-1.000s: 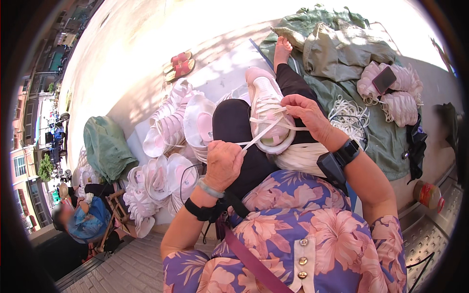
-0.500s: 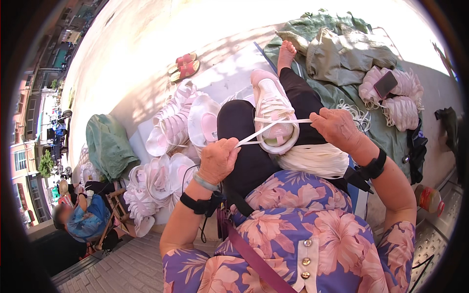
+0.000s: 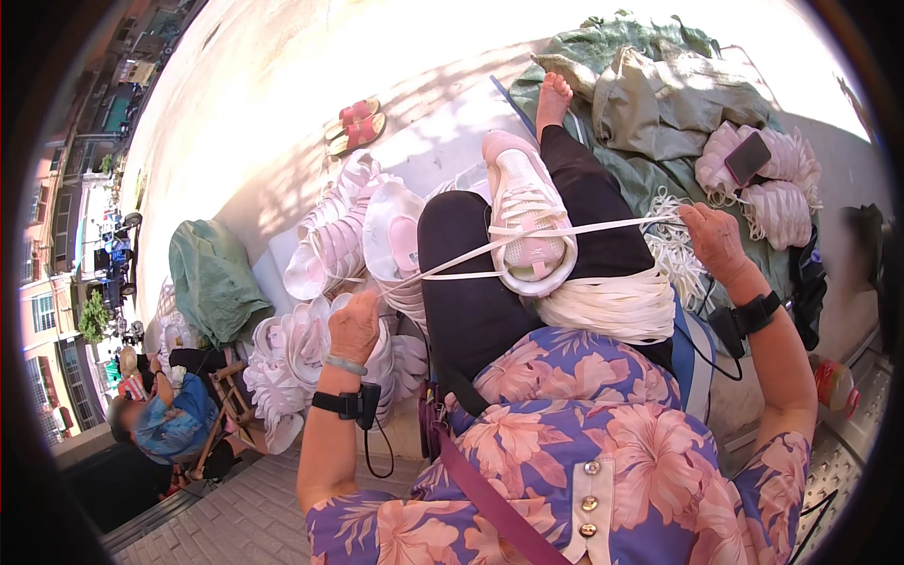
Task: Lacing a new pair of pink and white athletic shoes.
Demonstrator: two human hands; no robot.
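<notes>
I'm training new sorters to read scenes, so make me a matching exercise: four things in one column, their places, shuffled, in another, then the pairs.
Things
1. pink-and-white mesh sneaker
2. flat white laces
3. dark rectangular phone
4. red open-toed sandals

Places
A. on a pale pink, ridged bundle
B. on the pale ground, upper left of centre
C. drawn out sideways toward the left hand and right hand
D. between the black-trousered legs

Pairs: 1-D, 2-C, 3-A, 4-B
</notes>
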